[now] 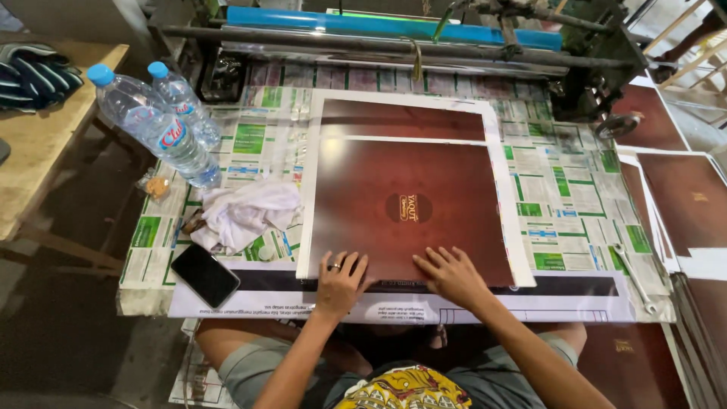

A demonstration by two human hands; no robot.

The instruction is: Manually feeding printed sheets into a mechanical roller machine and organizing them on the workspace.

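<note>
Both hands flat, fingers spread wide — left hand (341, 282) & right hand (453, 274) pressing brown sheet (405, 204) on tabletop (568, 204) — holding nothing.

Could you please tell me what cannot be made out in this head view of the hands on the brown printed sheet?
- Sheet edge nearest the person: covered by the left hand and right hand resting on the brown printed sheet.
- Stack of brown sheets: cut off by the right edge.
- Machine rollers: cut off by the top edge.
- Item beneath the white cloth: mostly covered.
</note>
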